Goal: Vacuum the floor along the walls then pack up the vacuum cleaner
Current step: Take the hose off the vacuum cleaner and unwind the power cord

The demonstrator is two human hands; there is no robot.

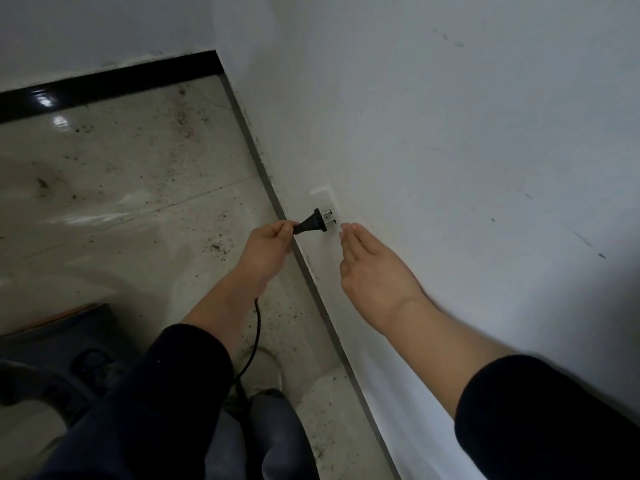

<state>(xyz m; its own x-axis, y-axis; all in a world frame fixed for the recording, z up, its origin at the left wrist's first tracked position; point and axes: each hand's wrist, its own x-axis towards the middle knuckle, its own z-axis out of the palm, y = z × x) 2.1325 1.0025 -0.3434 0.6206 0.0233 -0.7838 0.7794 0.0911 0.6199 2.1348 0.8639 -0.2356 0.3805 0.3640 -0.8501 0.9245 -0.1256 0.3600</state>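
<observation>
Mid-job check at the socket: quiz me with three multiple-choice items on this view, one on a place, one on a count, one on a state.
1. Where is the black plug?
A. inside a drawer
B. held by the left hand at the wall socket
C. on a shelf

2. How many metal prongs show on the plug?
A. one
B. two
C. three

3. How is the right hand?
A. open, fingers straight, near the socket
B. gripping the cord
C. clenched in a fist

Answers:
1 B: the left hand pinches the plug's body right beside the white socket plate.
2 B: two bare prongs point at the socket.
3 A: its fingers are straight and hold nothing.
</observation>
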